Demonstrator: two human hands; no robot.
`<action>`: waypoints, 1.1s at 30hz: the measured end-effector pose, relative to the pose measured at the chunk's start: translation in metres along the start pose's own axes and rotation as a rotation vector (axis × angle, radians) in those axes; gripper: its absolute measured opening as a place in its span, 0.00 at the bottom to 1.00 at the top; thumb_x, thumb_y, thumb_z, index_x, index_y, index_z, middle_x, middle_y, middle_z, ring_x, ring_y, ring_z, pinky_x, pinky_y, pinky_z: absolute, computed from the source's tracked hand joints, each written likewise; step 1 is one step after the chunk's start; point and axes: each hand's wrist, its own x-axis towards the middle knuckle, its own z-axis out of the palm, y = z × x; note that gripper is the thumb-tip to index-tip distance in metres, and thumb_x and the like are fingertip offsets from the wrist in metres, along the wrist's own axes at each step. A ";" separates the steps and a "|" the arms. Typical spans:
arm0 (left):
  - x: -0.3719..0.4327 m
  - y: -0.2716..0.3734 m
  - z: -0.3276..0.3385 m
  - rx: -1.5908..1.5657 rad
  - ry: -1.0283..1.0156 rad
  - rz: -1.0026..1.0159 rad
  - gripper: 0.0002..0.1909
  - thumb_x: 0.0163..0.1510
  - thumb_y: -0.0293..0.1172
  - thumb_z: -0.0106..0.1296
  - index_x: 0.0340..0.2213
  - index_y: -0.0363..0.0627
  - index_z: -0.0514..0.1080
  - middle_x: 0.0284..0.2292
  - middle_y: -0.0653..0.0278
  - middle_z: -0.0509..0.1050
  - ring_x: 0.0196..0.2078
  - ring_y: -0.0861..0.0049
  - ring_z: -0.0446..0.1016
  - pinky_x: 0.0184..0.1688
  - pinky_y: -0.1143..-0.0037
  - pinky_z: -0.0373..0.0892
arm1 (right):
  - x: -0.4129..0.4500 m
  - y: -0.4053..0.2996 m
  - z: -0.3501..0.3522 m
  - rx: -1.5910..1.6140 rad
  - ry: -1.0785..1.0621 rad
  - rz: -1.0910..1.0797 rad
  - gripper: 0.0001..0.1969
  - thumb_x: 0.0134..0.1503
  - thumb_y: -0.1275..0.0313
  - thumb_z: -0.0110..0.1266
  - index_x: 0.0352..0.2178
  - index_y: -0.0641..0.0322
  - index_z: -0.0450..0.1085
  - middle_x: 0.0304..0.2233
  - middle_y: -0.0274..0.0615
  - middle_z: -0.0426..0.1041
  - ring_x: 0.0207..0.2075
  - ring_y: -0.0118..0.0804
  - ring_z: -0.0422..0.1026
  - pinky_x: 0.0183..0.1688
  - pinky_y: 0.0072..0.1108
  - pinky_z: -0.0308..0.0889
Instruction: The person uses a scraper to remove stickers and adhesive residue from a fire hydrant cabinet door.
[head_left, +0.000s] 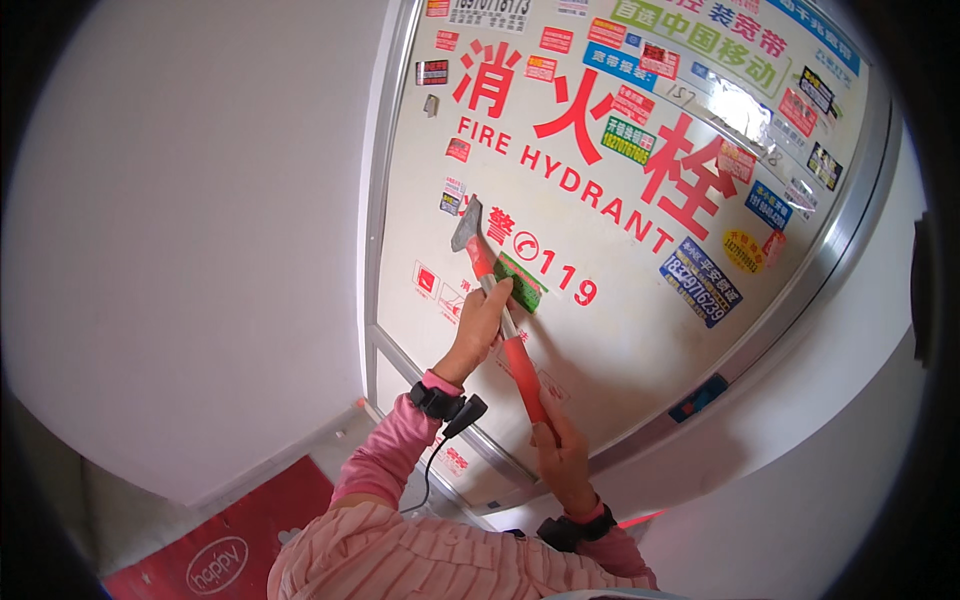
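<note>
Both my hands grip a long-handled scraper with red sections and a bare metal shaft. My left hand is closed around the shaft near its middle, thumb laid along it. Lower down, my right hand holds the red grip end. The scraper's grey head points up and left over red printed characters on the white door of a fire hydrant cabinet. Whether its blade touches the panel I cannot tell. A green sticker sits just right of the shaft, partly covered by my left thumb.
Several stickers bearing writing cover the door's upper and right parts, including a blue one and a yellow oval. A metal frame with a latch borders the door. White wall stands left, above a red mat.
</note>
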 end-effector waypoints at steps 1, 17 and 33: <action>0.011 -0.003 -0.003 -0.046 0.052 0.056 0.24 0.54 0.49 0.47 0.19 0.38 0.69 0.12 0.66 0.66 0.10 0.81 0.61 0.11 0.79 0.55 | 0.008 -0.002 0.004 -0.001 -0.006 -0.001 0.21 0.58 0.76 0.45 0.54 0.62 0.63 0.22 0.36 0.68 0.22 0.26 0.65 0.27 0.20 0.64; 0.037 0.018 -0.032 0.015 0.099 0.119 0.25 0.55 0.51 0.47 0.19 0.37 0.69 0.14 0.65 0.67 0.15 0.80 0.65 0.18 0.78 0.60 | 0.048 -0.001 0.036 -0.001 0.025 -0.068 0.20 0.58 0.77 0.44 0.53 0.65 0.65 0.19 0.34 0.67 0.21 0.25 0.65 0.26 0.19 0.63; 0.023 0.043 -0.011 0.095 -0.031 0.201 0.24 0.56 0.49 0.47 0.17 0.40 0.69 0.13 0.68 0.65 0.12 0.84 0.62 0.14 0.81 0.56 | 0.030 -0.011 0.028 0.103 0.109 0.052 0.21 0.56 0.77 0.45 0.53 0.65 0.65 0.21 0.41 0.70 0.22 0.28 0.67 0.28 0.22 0.65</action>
